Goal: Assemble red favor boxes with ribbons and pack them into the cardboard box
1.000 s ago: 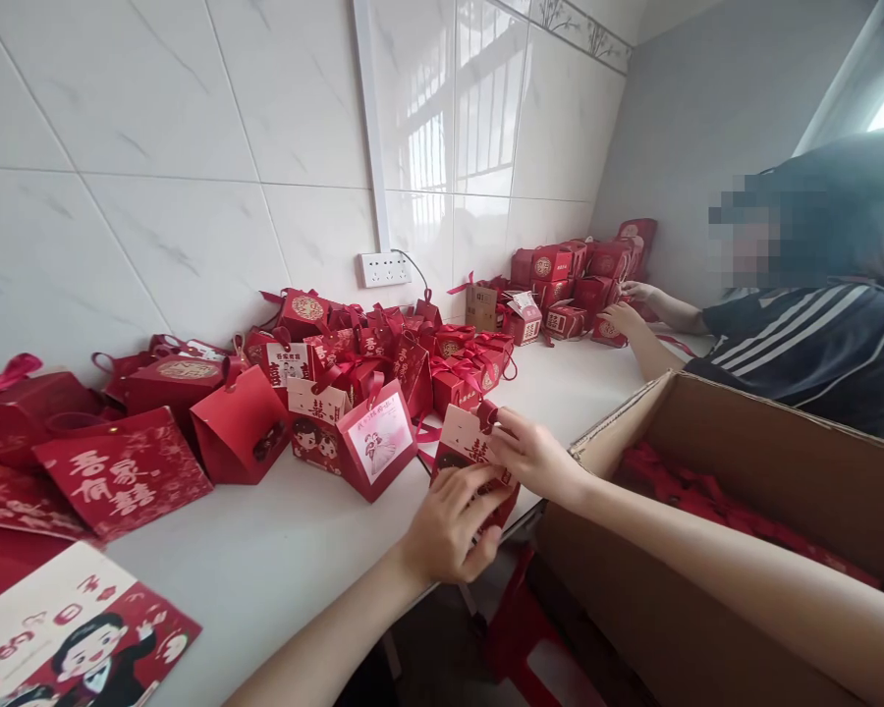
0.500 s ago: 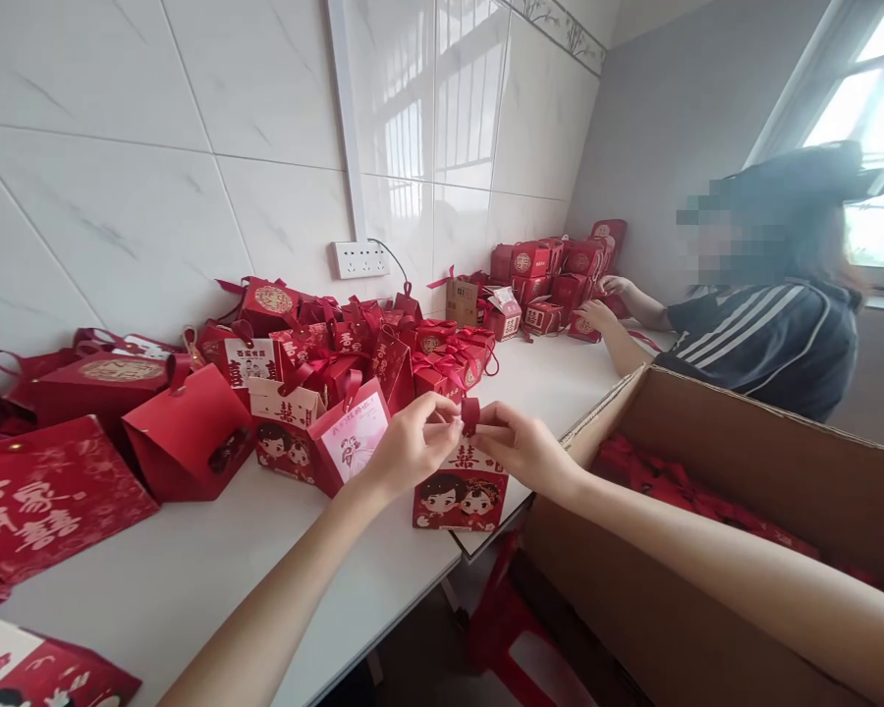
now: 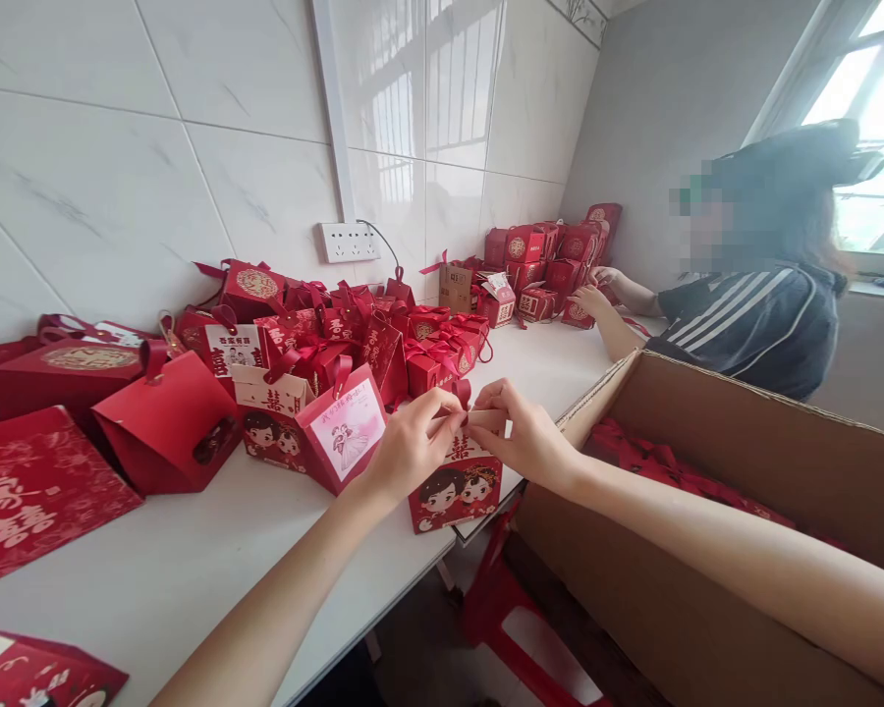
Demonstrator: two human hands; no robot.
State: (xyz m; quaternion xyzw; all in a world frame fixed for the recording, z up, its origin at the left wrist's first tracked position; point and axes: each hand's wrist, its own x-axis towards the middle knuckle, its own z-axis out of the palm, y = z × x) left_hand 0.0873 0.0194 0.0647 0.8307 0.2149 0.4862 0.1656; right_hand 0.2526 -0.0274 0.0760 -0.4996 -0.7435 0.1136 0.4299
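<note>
A red and cream gift box [image 3: 457, 497] printed with two cartoon figures stands upright at the table's front edge. My left hand [image 3: 421, 437] pinches the top of this box from the left, at the base of its dark red ribbon loop [image 3: 460, 393]. From the right, my right hand [image 3: 524, 439] has its fingers closed on the same top edge, close to the ribbon. My fingers partly cover the box's top. Just left of my left hand sits a red box with a pink front panel [image 3: 348, 432], beside another cartoon-figure box [image 3: 274, 432].
Red gift boxes [image 3: 316, 329] crowd the white table [image 3: 213, 589] along the tiled wall. A large cardboard carton [image 3: 678, 579] with red ribboned items stands at right, a red stool [image 3: 497, 609] below. A co-worker [image 3: 758, 304] handles boxes at the far end.
My fingers have shifted slightly down around the ribbon on the gift box's top, and the ribbon loop shows less. The view has shifted a little; the co-worker's hands stay by the far boxes.
</note>
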